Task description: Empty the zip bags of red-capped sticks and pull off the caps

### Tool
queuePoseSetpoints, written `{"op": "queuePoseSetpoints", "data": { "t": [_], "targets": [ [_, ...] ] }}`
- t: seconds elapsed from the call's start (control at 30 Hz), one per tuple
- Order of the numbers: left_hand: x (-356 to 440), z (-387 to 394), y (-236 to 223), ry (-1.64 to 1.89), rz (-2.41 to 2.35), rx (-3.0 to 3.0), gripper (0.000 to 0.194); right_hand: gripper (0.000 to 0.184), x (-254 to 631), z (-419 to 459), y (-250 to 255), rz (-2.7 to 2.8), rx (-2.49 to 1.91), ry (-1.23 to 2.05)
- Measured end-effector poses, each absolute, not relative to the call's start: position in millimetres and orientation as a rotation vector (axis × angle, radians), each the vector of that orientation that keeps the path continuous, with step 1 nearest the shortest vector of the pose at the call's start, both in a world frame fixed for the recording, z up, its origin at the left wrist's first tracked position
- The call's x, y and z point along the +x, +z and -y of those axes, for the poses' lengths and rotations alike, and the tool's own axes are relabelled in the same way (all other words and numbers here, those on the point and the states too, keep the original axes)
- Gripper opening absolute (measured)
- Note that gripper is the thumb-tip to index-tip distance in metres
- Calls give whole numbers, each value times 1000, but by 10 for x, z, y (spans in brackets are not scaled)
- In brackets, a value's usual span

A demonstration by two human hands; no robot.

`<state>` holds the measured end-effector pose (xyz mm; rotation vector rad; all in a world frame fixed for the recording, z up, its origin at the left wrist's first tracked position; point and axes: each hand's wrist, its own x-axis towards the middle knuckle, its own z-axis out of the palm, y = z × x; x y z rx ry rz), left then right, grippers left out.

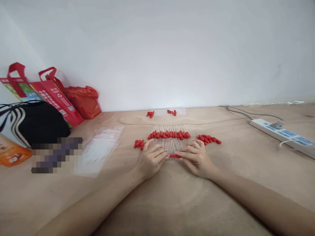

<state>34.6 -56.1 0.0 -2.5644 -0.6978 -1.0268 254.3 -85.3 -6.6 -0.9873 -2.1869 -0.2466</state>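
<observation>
My left hand pinches the end of a thin clear glass dropper tube, mostly hidden by the fingers. A red rubber bulb lies in line with that tube, and the fingers of my right hand are closed on its right end. Just beyond the hands, bare glass tubes lie side by side in a row. Behind them is a row of droppers with red bulbs, their tubes pointing to the wall. Loose red bulbs are heaped beside my right hand, and another small heap of bulbs is beside my left.
Clear zip bags lie on the wooden table at left, near a pixelated patch. A black bag, a red plastic bag and shopping bags stand behind. A power strip with cables is at right.
</observation>
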Motion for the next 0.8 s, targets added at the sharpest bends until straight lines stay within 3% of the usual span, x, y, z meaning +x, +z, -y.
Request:
{"op": "queuePoseSetpoints", "data": {
  "t": [0.3, 0.8],
  "targets": [
    [353, 593, 39, -970, 627, -2562, 10, 14, 2395, 876, -84, 2089, -953, -380],
    [350, 625, 14, -1021, 565, -2601, 12, 12, 2419, 901, -78, 2097, -838, -416]
  ]
}}
